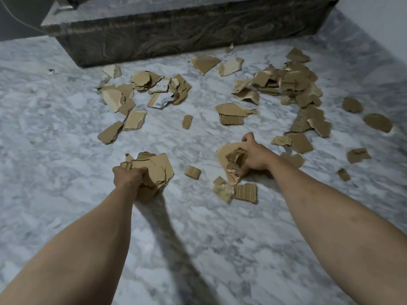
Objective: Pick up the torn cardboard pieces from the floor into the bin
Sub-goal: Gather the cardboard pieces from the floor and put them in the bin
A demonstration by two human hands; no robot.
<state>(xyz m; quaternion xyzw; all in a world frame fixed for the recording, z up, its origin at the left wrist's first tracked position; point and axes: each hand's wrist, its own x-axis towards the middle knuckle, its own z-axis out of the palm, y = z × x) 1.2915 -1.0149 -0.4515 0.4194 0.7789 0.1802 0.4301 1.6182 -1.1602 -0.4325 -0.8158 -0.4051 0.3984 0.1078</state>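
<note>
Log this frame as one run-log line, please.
left hand: grip shut on cardboard stack | right hand: grip shut on cardboard bundle | scattered pieces on floor | bin unseen

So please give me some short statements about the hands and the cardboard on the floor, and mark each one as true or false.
1. The left hand grips a bundle of cardboard pieces. True.
2. The right hand is empty. False: its fingers hold a curled cardboard piece.
3. Many torn pieces lie on the marble floor beyond the hands. True.
4. A bin stands between the two hands. False: no bin is in view; only a small cardboard scrap lies there.
5. A printed label piece lies in the far left pile. True.
</note>
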